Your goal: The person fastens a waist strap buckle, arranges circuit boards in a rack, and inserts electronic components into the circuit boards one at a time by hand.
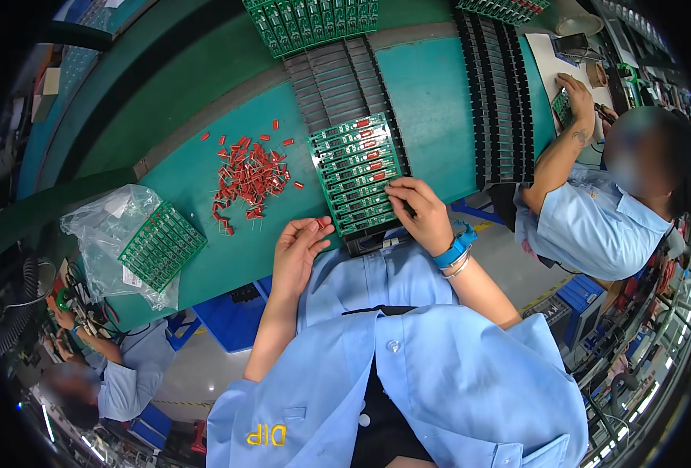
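Note:
A green circuit board panel (344, 168), divided into narrow strips, lies in a black slotted rack (334, 82) in front of me. Red box-shaped components, which look like film capacitors, sit on several of its upper strips; the lower strips show none. My left hand (299, 248) is at the panel's lower left corner, its fingers closed on red capacitors (324, 223). Over the right edge of the panel, my right hand (423, 212) has thumb and fingertips together; whatever is between them is hidden. A loose pile of red capacitors with wire leads (252, 175) lies left of the panel.
Another green panel (162, 246) rests on a clear plastic bag (100, 226) at the left. Further panels (314, 23) stand at the back. A second black rack (501, 109) runs along the right. One co-worker (603, 199) handles a board at right; another person (119, 374) sits lower left.

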